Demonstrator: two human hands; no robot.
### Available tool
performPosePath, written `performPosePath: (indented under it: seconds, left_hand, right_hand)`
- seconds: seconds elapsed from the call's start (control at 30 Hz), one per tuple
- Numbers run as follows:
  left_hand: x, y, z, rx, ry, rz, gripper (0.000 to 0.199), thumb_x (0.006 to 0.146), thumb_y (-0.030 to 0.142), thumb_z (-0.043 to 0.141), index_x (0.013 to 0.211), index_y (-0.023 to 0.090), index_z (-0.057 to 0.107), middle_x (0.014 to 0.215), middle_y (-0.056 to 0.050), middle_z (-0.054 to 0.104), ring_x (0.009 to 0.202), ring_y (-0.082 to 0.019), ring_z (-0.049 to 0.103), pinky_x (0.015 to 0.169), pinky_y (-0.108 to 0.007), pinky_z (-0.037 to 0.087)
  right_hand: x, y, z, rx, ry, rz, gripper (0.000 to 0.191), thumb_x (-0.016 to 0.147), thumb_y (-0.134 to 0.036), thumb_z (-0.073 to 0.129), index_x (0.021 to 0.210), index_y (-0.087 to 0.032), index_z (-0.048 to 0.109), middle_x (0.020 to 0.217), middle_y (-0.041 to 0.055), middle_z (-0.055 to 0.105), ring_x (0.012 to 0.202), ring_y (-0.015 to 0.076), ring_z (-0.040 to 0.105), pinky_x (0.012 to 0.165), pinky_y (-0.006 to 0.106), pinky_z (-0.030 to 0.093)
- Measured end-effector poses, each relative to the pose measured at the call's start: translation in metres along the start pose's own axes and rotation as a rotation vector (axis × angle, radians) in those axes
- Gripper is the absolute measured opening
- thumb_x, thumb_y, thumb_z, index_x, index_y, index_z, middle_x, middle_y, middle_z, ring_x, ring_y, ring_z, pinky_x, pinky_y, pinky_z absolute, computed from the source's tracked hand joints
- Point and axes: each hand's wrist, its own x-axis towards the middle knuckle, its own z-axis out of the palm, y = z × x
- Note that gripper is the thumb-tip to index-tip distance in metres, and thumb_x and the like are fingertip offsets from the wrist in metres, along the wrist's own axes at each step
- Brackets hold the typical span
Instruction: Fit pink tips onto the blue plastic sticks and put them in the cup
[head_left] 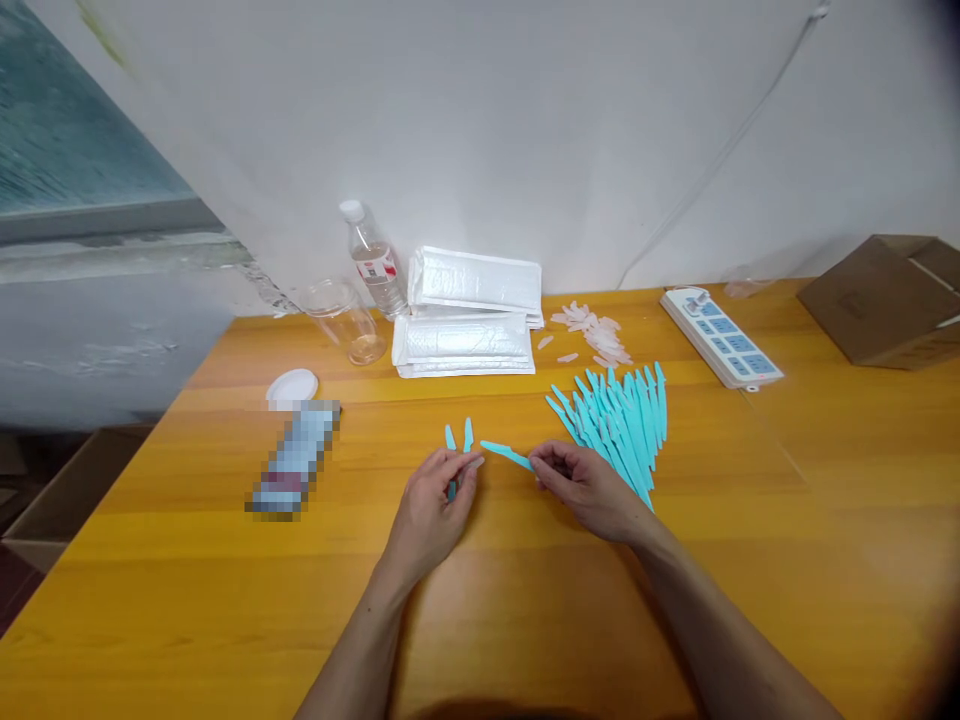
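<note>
My right hand [581,485] pinches the handle end of a turquoise eyebrow razor [506,453], its tip pointing left toward my other hand. Between thumb and fingertips, my left hand [439,500] holds a small translucent blade cap [478,462], slightly apart from the razor. Two more turquoise razors [469,434] lie on the table just beyond the left fingers, which partly hide them. Beside the right hand spreads a fanned pile of turquoise razors [619,415]. Behind that pile is a heap of translucent caps [600,335], several lying loose.
White bubble mailers [465,345] lie near the wall beside a water bottle [379,265] and a clear jar [352,325]. A white lid [292,388] and a pixelated phone-like object [296,460] are at left. A power strip [720,340] and cardboard box [885,300] stand at right.
</note>
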Motion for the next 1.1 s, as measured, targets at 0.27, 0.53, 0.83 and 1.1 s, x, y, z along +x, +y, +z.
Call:
performPosePath:
  seconds: [0.27,0.53,0.83,1.1]
  left_hand:
    - [0.004,-0.009,-0.007,-0.617,0.182,-0.324,0.032,0.081,0.036,0.075,0.106,0.020,0.064,0.089,-0.002,0.072,0.081,-0.013,0.067,0.078,-0.026,0.053]
    - [0.004,0.000,0.007,-0.711,0.216,-0.459,0.034,0.081,0.042,0.075,0.095,0.013,0.063,0.095,-0.011,0.077,0.083,-0.017,0.072,0.077,-0.029,0.057]
    - [-0.002,0.008,0.025,-0.601,0.054,-0.477,0.035,0.082,0.044,0.072,0.097,0.013,0.064,0.087,-0.009,0.077,0.081,-0.018,0.073,0.069,-0.026,0.056]
    - [-0.002,-0.014,0.001,0.205,0.366,-0.048,0.028,0.086,0.042,0.067,0.105,0.022,0.073,0.100,-0.007,0.072,0.092,-0.021,0.066,0.085,-0.036,0.052]
  right_hand:
    - [-0.009,-0.001,-0.005,-0.193,-0.010,-0.007,0.026,0.095,-0.039,0.047,0.086,-0.018,0.060,0.074,-0.0023,0.056,0.067,0.0127,0.045,0.061,0.026,0.034]
    - [-0.009,-0.003,-0.004,-0.250,-0.026,-0.027,0.027,0.096,-0.037,0.046,0.088,-0.018,0.062,0.075,-0.0014,0.060,0.067,0.0128,0.048,0.061,0.025,0.035]
    - [-0.011,0.000,0.004,-0.217,-0.048,-0.048,0.028,0.096,-0.038,0.048,0.085,-0.018,0.064,0.072,-0.0026,0.060,0.064,0.0115,0.049,0.058,0.023,0.035]
    - [0.018,-0.001,0.044,-0.570,0.284,0.061,0.043,0.098,-0.041,0.043,0.070,-0.018,0.066,0.064,0.0004,0.066,0.058,0.0127,0.055,0.054,0.024,0.030]
